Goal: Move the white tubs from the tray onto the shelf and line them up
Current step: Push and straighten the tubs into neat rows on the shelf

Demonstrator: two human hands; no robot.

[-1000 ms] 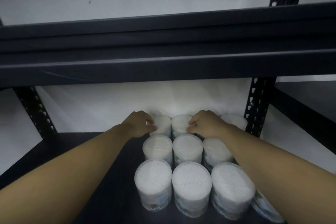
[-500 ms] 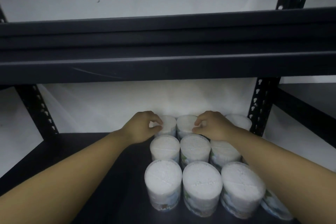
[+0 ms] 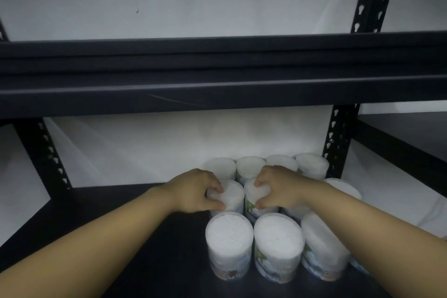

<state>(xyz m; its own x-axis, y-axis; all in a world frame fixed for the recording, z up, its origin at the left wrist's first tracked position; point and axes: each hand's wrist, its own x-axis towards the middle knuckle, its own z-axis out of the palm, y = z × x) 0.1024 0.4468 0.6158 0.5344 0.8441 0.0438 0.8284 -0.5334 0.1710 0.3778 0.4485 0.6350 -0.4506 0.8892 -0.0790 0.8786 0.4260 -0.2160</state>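
Note:
Several white tubs stand in rows on the black shelf (image 3: pixel 121 201), at its right side. My left hand (image 3: pixel 196 191) grips the left tub of the middle row (image 3: pixel 233 197), fingers and thumb curled round its rim. My right hand (image 3: pixel 278 189) grips the neighbouring middle-row tub (image 3: pixel 260 192) the same way. Behind them the back row of tubs (image 3: pixel 312 164) stands against the white wall. In front, a front-row tub (image 3: pixel 228 234) and another (image 3: pixel 278 237) stand upright; a third (image 3: pixel 321 244) is partly hidden by my right forearm. No tray is in view.
A black shelf beam (image 3: pixel 217 94) runs low overhead across the whole view. Perforated black uprights stand at the left (image 3: pixel 48 152) and right (image 3: pixel 338 138). The left part of the shelf is bare. Another dark shelf (image 3: pixel 411 133) lies to the right.
Both hands have drawn back from the back-row tubs to the middle row and now grip two tubs there. The camera has tilted, so the tubs sit further right.

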